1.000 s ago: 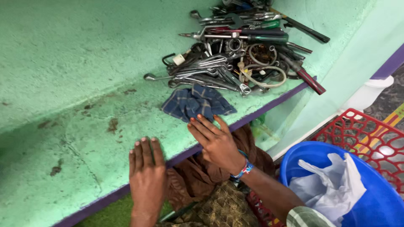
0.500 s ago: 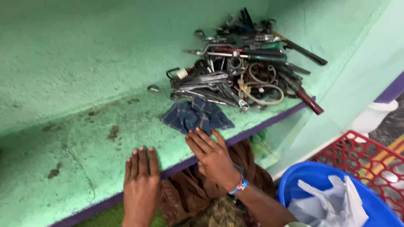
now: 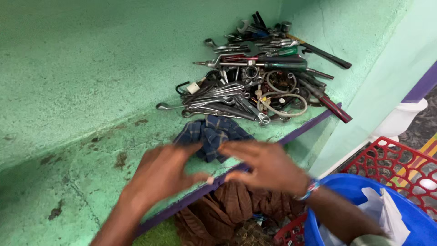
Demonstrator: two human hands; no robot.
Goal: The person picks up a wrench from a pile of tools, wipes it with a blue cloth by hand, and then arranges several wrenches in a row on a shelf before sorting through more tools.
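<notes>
- Blue checked cloth (image 3: pixel 211 136): lies crumpled on the green ledge (image 3: pixel 91 182) at centre frame, just above and between the two hands. Soft woven fabric, dark blue with a paler check, bunched into folds.
- Left hand (image 3: pixel 161 175): lower centre-left of frame, blurred by motion, fingers spread wide and pointing right toward the cloth. Fingertips sit just below the cloth's left edge; contact cannot be confirmed. Holding nothing.
- Right hand (image 3: pixel 266 166): lower centre-right, also blurred, fingers extended loosely open and pointing left, tips just below the cloth's lower right edge. Holding nothing. A multicoloured wristband (image 3: pixel 307 190) sits on the wrist.
- Ledge: painted green masonry with a rough, grainy surface, dark stains and chips at lower left, purple stripe along its front edge.
- Tool pile (image 3: pixel 259 82): upper right of frame, just beyond the cloth, its nearest spanners close to the cloth's top edge. Bare steel spanners, sockets, screwdrivers with red and green handles, long dark bars and a loop of pale hose, heaped without order.
- Brown cloth (image 3: pixel 236 209): bottom centre, below the ledge edge, wrinkled and draped.
- Blue plastic tub (image 3: pixel 409 218): lower right corner, smooth rim, holding a white plastic bag (image 3: pixel 382 214).
- Red plastic basket (image 3: pixel 400 164): right edge, open lattice wall, behind the tub.
</notes>
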